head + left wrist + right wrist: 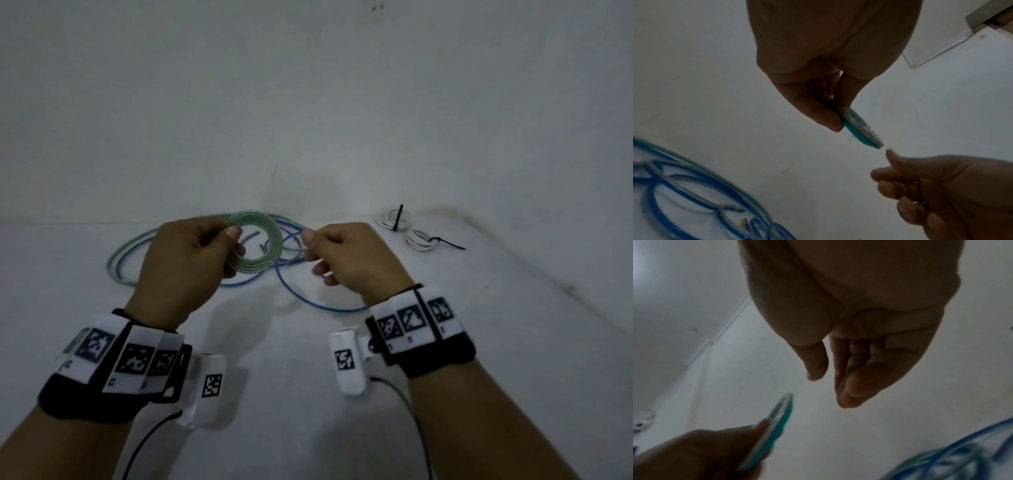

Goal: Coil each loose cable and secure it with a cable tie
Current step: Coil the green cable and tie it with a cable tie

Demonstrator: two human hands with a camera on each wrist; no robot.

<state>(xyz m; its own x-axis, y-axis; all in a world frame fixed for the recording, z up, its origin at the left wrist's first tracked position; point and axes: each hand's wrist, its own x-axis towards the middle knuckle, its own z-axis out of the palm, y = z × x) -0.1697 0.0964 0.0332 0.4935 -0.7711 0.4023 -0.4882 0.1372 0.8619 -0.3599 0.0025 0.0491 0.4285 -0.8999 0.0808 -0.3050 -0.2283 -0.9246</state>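
Observation:
My left hand [236, 241] pinches a small coil of translucent green cable [272, 245] by its left side and holds it upright above the white surface. In the left wrist view, thumb and fingers of that hand [838, 112] clamp the coil [861, 131] edge-on. My right hand [308, 246] hovers just right of the coil, apart from it, fingers curled and thumb on the index finger. The right wrist view shows the right hand [831, 382] with nothing in it, and the coil [777, 417] below left of it. A loose blue cable [301, 298] and a loose green cable [130, 246] sprawl beneath.
Two white cable coils [394, 219] [419, 240] lie at the back right, each bound with a black cable tie [445, 243]. A white wall rises behind the surface. Black wires from my wrist cameras trail toward the near edge [404, 401].

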